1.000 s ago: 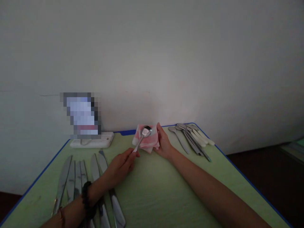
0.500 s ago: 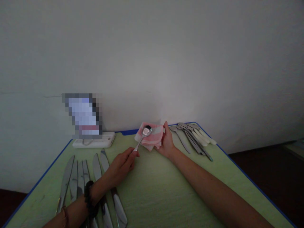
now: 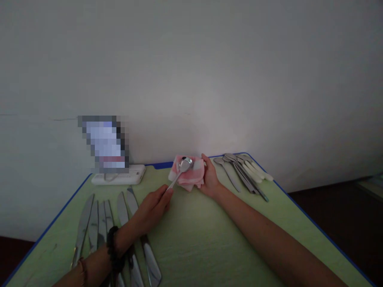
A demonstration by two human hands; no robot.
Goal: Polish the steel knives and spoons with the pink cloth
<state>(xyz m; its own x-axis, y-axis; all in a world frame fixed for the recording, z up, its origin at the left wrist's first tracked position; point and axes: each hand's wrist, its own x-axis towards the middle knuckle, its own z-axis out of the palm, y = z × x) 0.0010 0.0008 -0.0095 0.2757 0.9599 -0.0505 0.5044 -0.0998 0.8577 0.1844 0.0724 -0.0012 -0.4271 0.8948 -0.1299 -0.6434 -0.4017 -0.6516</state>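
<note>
Here's the spoon [image 3: 186, 164], its bowl over the pink cloth [image 3: 196, 176] above the green table [image 3: 194, 239] (contact's hard to call!); left hand [image 3: 154, 204] closed round the handle [image 3: 174, 182], right hand [image 3: 211, 179] loosely curled, holding the cloth, fingers mostly hidden. Steady handle, firm backing should serve best.

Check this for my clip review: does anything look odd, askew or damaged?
The screen at left is pixelated into blocks, hiding its content. One spoon left of the utensil pile lies with its handle apart, slightly untidy. The held spoon and pink cloth show no visible damage.
</note>
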